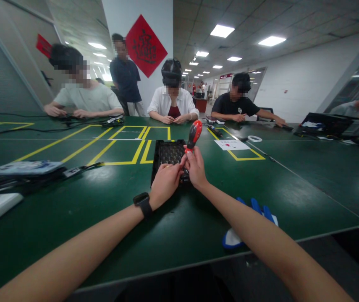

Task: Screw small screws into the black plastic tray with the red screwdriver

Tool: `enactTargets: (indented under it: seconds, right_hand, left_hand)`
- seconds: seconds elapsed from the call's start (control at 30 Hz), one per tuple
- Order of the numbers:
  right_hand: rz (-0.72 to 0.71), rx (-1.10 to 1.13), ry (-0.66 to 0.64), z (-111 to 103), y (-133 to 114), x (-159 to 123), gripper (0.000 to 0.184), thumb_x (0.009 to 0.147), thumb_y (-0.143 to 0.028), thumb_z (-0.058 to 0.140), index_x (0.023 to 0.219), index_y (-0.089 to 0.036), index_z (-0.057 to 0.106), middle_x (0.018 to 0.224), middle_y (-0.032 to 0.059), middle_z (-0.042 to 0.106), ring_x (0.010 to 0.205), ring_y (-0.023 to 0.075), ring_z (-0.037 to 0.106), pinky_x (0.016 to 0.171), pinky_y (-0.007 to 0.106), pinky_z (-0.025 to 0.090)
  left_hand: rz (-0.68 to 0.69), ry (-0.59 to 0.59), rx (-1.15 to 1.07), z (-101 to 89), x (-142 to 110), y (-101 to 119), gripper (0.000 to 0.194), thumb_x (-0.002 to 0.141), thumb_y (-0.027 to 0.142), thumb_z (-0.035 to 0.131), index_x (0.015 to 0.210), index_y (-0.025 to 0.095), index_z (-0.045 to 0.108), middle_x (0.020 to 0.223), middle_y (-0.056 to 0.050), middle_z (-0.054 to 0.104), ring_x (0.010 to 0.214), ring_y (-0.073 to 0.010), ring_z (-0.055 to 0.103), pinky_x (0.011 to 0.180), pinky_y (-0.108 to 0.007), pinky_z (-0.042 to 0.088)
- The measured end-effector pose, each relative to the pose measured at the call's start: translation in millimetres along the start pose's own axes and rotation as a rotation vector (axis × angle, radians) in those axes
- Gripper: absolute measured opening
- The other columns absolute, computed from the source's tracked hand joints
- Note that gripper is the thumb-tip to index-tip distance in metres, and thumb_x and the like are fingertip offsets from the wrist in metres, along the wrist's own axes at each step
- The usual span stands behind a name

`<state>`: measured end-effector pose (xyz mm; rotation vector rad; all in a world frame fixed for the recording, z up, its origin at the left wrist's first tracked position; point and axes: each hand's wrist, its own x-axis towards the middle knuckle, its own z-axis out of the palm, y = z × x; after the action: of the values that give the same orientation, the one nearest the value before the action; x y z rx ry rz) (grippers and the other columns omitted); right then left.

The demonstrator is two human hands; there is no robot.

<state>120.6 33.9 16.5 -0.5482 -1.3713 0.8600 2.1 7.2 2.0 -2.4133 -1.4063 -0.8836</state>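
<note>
My right hand (196,167) grips a screwdriver (194,135) low on its red and black handle. The handle tilts up and slightly to the right, and its shaft is mostly hidden by my fingers. My left hand (166,183), with a dark watch at the wrist, has its fingers pinched together right beside the right hand's fingertips. Whatever lies in that pinch is hidden. Both hands are over a black tray-like case (155,161) with a dark, bumpy, patterned inside; its near part is covered by my hands.
Blue and white gloves (231,240) lie under my right forearm. Yellow tape (118,162) marks the green table (295,188). A white paper (232,145) and a white tape roll (255,139) lie beyond; at left are a flat pale device (24,167) and cables. Several people sit across.
</note>
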Motion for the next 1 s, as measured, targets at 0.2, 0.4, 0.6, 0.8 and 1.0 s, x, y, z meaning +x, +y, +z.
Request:
enactTargets:
  seconds: [0.2, 0.4, 0.6, 0.8, 1.0]
  right_hand:
    - [-0.032, -0.016, -0.014, 0, -3, -4, 0.032, 0.088, -0.043, 0.043, 0.108, -0.02, 0.052, 0.074, -0.0004, 0.052, 0.052, 0.0063, 0.039, 0.046, 0.019, 0.03]
    - [-0.091, -0.053, -0.107, 6, -18, -10, 0.035, 0.088, -0.044, 0.042, 0.111, -0.02, 0.055, 0.075, 0.0008, 0.051, 0.054, 0.008, 0.04, 0.048, 0.021, 0.033]
    - [-0.232, -0.236, -0.032, -6, -19, 2, 0.037, 0.09, -0.045, 0.035, 0.106, -0.02, 0.056, 0.069, 0.0001, 0.051, 0.055, 0.01, 0.043, 0.052, 0.023, 0.034]
    - [-0.108, -0.493, 0.446, -61, 21, 32, 0.035, 0.091, -0.041, 0.027, 0.085, -0.019, 0.054, 0.058, -0.0033, 0.045, 0.055, 0.0114, 0.043, 0.057, 0.022, 0.035]
    - [0.259, -0.838, 0.405, -90, 62, 48, 0.039, 0.083, -0.036, 0.034, 0.053, -0.018, 0.051, 0.055, 0.0017, 0.052, 0.056, 0.0144, 0.047, 0.058, 0.024, 0.033]
  left_hand:
    - [0.064, 0.042, 0.048, -5.8, -1, 6, 0.027, 0.093, 0.024, 0.027, 0.097, 0.016, 0.053, 0.083, -0.007, 0.06, 0.082, -0.0204, 0.052, 0.081, -0.036, 0.035]
    - [0.072, 0.134, 0.027, -8.7, -6, 7, 0.027, 0.093, 0.025, 0.026, 0.086, 0.017, 0.051, 0.083, -0.008, 0.056, 0.082, -0.0211, 0.047, 0.076, -0.035, 0.034]
    - [-0.023, 0.344, -0.012, -14.9, -3, 2, 0.028, 0.093, 0.026, 0.025, 0.071, 0.02, 0.042, 0.071, -0.006, 0.049, 0.074, -0.0197, 0.044, 0.07, -0.034, 0.032]
    - [-0.488, 0.392, -0.016, -15.0, 7, -65, 0.036, 0.094, 0.03, 0.017, 0.075, 0.019, 0.046, 0.071, -0.005, 0.053, 0.068, -0.0177, 0.05, 0.065, -0.03, 0.034]
    - [-0.913, 0.076, -0.029, 4.5, -4, -133, 0.041, 0.091, 0.023, 0.018, 0.077, 0.015, 0.056, 0.087, -0.014, 0.064, 0.083, -0.024, 0.059, 0.069, -0.032, 0.041]
